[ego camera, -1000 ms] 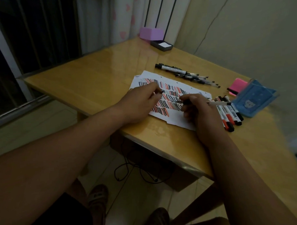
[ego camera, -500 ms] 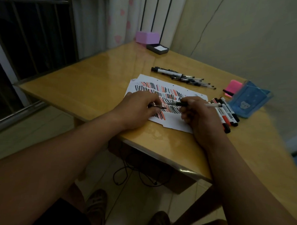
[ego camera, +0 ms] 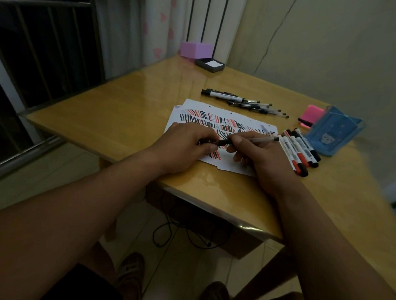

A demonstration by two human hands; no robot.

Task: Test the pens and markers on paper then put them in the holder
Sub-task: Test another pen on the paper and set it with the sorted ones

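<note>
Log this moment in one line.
left hand: pinches cap at tip of pen | right hand: grips pen over paper | markers: lying right of paper | holder: on table, beyond markers

left grip [ego camera: 188,147]: curled, pinching | right grip [ego camera: 257,153]: curled, pinching | near each other

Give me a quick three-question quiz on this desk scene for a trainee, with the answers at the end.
1. True or false: the right hand holds a pen over the paper while the left hand pinches its cap.
2. Which of these lies nearest the blue holder? A the markers; B the purple box; C the loose pens.
3. Fill in: the strokes on the paper are black and ___.
Key: 1 true; 2 A; 3 red.
</note>
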